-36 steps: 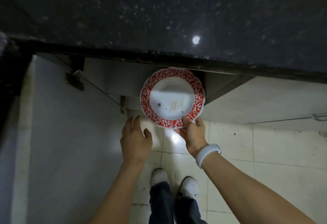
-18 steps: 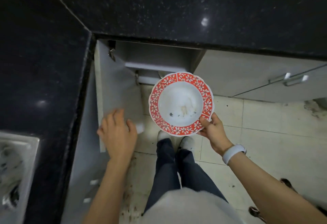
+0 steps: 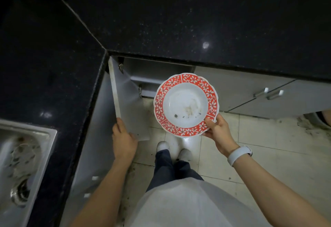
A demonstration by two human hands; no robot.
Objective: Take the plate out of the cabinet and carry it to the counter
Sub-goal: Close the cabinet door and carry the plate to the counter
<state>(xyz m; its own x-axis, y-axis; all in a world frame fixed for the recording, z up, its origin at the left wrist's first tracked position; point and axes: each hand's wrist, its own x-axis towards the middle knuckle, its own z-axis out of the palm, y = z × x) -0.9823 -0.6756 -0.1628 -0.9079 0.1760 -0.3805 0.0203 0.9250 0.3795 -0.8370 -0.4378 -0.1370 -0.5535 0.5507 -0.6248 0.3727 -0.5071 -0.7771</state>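
A white plate [image 3: 186, 104] with a red floral rim and a few dark specks in its well hangs level in the air in front of the open cabinet [image 3: 157, 76]. My right hand [image 3: 217, 130] grips its near right rim, thumb on top. My left hand [image 3: 123, 139] rests on the lower outer edge of the open grey cabinet door [image 3: 128, 106], fingers curled over it. The black speckled counter [image 3: 197, 17] runs above the cabinet and stands bare.
A steel sink [image 3: 21, 158] is set in the counter's left wing. Shut grey cabinet doors with metal handles [image 3: 268, 93] lie to the right. My legs and white shoes [image 3: 172, 148] stand on a pale tiled floor below the plate.
The view has risen, so more counter shows. The plate has come out of the cabinet and up. My left hand has moved onto the door's edge.
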